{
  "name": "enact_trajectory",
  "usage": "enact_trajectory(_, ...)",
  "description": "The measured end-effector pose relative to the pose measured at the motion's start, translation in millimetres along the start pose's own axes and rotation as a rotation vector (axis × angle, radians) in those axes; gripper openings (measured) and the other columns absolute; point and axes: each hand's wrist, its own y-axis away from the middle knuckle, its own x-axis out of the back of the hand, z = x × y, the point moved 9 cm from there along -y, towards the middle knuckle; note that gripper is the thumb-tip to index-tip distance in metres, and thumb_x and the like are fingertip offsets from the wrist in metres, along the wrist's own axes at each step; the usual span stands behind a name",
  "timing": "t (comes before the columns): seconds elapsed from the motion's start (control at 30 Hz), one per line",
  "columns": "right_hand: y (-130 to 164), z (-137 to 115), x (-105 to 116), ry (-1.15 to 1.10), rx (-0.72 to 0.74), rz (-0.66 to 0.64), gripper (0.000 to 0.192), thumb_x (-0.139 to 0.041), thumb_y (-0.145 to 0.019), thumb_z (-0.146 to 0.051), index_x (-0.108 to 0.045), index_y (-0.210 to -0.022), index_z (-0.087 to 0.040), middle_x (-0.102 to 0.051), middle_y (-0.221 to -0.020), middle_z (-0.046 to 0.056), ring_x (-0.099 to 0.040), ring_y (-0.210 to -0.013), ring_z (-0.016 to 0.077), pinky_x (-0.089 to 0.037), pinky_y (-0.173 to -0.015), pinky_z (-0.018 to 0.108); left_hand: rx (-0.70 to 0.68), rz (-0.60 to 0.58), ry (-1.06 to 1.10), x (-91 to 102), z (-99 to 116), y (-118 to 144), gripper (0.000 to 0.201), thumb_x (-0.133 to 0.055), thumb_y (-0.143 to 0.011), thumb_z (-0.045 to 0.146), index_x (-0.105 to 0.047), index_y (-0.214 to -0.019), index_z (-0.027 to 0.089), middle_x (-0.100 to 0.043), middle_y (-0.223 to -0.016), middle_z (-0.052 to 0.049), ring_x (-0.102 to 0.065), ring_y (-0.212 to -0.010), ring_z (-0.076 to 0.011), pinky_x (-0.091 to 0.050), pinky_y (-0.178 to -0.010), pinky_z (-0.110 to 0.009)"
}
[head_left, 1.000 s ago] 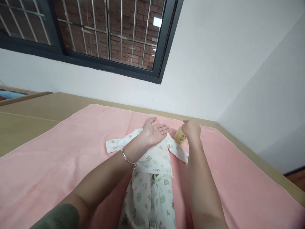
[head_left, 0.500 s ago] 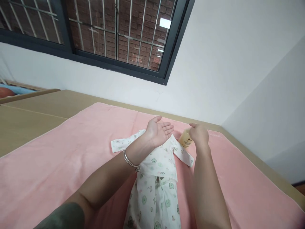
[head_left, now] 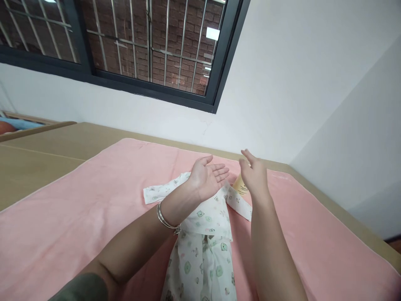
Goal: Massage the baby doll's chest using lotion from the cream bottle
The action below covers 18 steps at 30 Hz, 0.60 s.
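Left hand [head_left: 209,179] open wide, palm turned up and fingers pointing toward its partner, the wearer reached over a white printed top [head_left: 208,219] laid out on a pink blanket [head_left: 94,188]. Just to its right, the right hand [head_left: 255,175] was raised, thumb and forefinger parted. Partly hidden behind the right hand was a yellow container [head_left: 240,187]; whether the two touched could not be told. Matching printed trousers [head_left: 200,267] lay nearer the wearer than both hands. Silver bracelets [head_left: 163,221] circled the left wrist, and a barred window [head_left: 138,50] showed beyond the hands.
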Motion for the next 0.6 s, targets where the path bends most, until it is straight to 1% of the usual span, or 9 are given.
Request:
enact_trajectory(0.07,8.9,-27.5,-13.6,-0.077,0.119,-0.067,0.056,-0.038,-0.099,-0.038,-0.049,-0.147,-0.012,-0.038,-0.159,0.015,-0.03,-0.151,0.0248,-0.01,-0.127,0.051,-0.022,-0.028,0.033,-7.0,-0.4,3.7,0.063,-0.041,-0.094,0.046,-0.048,-0.141,0.004,-0.057,-0.143,-0.024,-0.054,-0.136,-0.0279,-0.045,-0.113,-0.037)
enact_trajectory(0.13,19.8,-50.3,-29.4,-0.08,0.228,-0.126,0.062,-0.033,-0.103,-0.047,-0.037,-0.155,-0.015,-0.026,-0.165,0.013,-0.018,-0.155,0.0258,-0.005,-0.126,0.057,-0.081,-0.11,0.066,-19.0,3.8,10.3,0.059,-0.037,-0.096,0.045,-0.052,-0.137,0.006,-0.062,-0.136,-0.023,-0.059,-0.13,-0.0303,-0.047,-0.111,-0.043)
enact_trajectory(0.23,38.9,-75.4,-44.6,-0.036,0.336,-0.133,0.068,-0.026,-0.104,-0.057,-0.018,-0.161,-0.02,-0.009,-0.169,0.009,0.001,-0.157,0.0278,-0.003,-0.124,0.063,-0.21,-0.26,0.066,-35.4,18.9,24.7,0.057,-0.034,-0.097,0.047,-0.055,-0.137,0.012,-0.064,-0.136,-0.017,-0.058,-0.131,-0.0321,-0.042,-0.115,-0.05)
enact_trajectory(0.3,54.6,-92.3,-49.3,-0.032,0.395,-0.137,0.069,-0.023,-0.105,-0.057,-0.006,-0.163,-0.024,-0.001,-0.17,0.006,0.006,-0.157,0.028,-0.005,-0.125,0.063,-0.267,-0.282,0.047,-36.7,29.1,31.2,0.058,-0.033,-0.098,0.05,-0.053,-0.14,0.015,-0.061,-0.141,-0.014,-0.052,-0.138,-0.032,-0.036,-0.119,-0.051)
enact_trajectory(0.37,73.4,-111.7,-51.8,-0.056,0.458,-0.17,0.07,-0.023,-0.105,-0.055,0.001,-0.163,-0.023,0.003,-0.17,0.005,0.008,-0.156,0.0282,-0.008,-0.126,0.061,-0.301,-0.247,0.029,-31.7,36.7,33.0,0.061,-0.029,-0.1,0.053,-0.049,-0.144,0.016,-0.056,-0.147,-0.012,-0.044,-0.144,-0.0307,-0.03,-0.122,-0.05)
enact_trajectory(0.43,92.2,-130.1,-51.1,-0.097,0.501,-0.196,0.075,-0.028,-0.105,-0.053,0.005,-0.162,-0.018,0.004,-0.17,0.008,0.006,-0.156,0.0301,-0.009,-0.127,0.06,-0.349,-0.228,0.001,-28.0,41.4,33.1,0.061,-0.025,-0.102,0.053,-0.044,-0.148,0.018,-0.049,-0.154,-0.011,-0.034,-0.151,-0.0276,-0.023,-0.126,-0.048)
enact_trajectory(0.5,106.3,-142.4,-47.0,-0.149,0.492,-0.182,0.079,-0.034,-0.103,-0.051,0.005,-0.162,-0.015,0.003,-0.17,0.01,0.004,-0.156,0.0323,-0.01,-0.126,0.062,-0.436,-0.279,-0.052,-31.2,42.0,35.0,0.059,-0.024,-0.102,0.05,-0.038,-0.152,0.021,-0.04,-0.161,-0.007,-0.023,-0.155,-0.0246,-0.016,-0.128,-0.047)
enact_trajectory(0.6,114.1,-145.0,-38.7,-0.237,0.411,-0.124,0.074,-0.035,-0.103,-0.044,0.002,-0.163,-0.02,0.001,-0.17,0.007,0.001,-0.157,0.0319,-0.01,-0.126,0.064,-0.587,-0.364,-0.225,-41.8,32.3,42.5,0.059,-0.021,-0.101,0.049,-0.024,-0.158,0.03,-0.023,-0.169,0.003,-0.006,-0.158,-0.0225,-0.009,-0.129,-0.047)
